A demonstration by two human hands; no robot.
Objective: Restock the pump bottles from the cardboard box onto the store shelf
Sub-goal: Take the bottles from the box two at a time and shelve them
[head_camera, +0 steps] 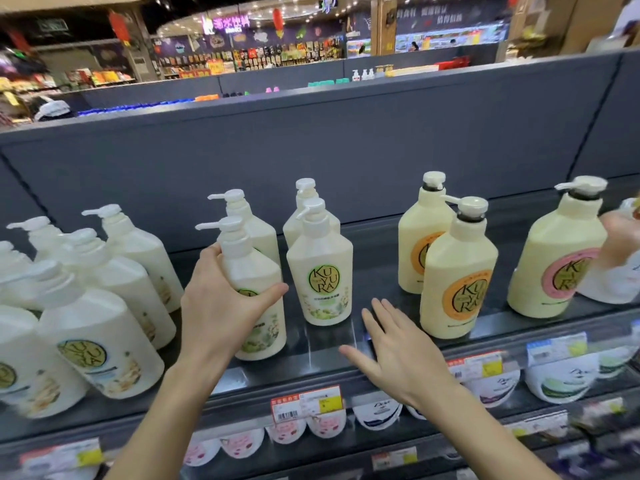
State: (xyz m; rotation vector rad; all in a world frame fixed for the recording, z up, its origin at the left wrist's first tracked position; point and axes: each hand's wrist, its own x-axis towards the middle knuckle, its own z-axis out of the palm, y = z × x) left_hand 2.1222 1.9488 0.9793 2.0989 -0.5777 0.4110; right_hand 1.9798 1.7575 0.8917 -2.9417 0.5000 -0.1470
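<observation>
My left hand (221, 306) grips a cream pump bottle with a green label (259, 296) that stands upright near the front of the dark store shelf (332, 355). A matching green-label bottle (320, 271) stands just right of it, and two more stand behind them. My right hand (391, 348) hovers open over the bare shelf strip between that bottle and an orange-label pump bottle (457, 275), touching nothing. The cardboard box is not in view.
Several cream pump bottles (97, 327) crowd the shelf's left end. A pink-label bottle (557, 258) stands at the right, with another person's blurred hand (620, 240) on a white pouch beside it. Price tags (306, 403) and refill pouches (377, 414) line the shelf below.
</observation>
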